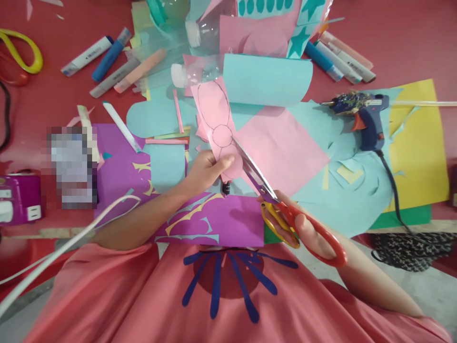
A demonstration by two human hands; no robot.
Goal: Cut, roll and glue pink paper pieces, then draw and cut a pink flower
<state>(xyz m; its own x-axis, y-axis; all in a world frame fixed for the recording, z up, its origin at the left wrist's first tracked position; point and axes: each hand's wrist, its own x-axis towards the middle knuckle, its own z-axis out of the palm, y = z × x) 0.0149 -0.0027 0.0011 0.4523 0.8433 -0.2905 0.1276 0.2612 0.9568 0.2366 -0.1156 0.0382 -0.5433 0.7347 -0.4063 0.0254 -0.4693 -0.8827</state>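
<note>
My left hand [210,169] pinches the lower part of a pink paper strip [214,107], thumb on top. Pencil-like outlines on the strip show a small circle between two longer rounded shapes. In my right hand [303,231] is a pair of scissors [259,178] with one red and one yellow handle loop. Their blades point up and left, the tips at the strip's right edge beside the drawn circle. The lower right edge of the strip looks rounded. Under the blades lies a larger pink sheet [285,147].
A glue gun [371,119] lies at the right on blue and yellow paper, its cord trailing down. Markers [110,57] lie at both sides. Plastic bottles [203,71] and a rolled blue sheet [267,78] are behind. Purple paper [235,219] with scraps lies in front. A white cable [71,252] crosses the left.
</note>
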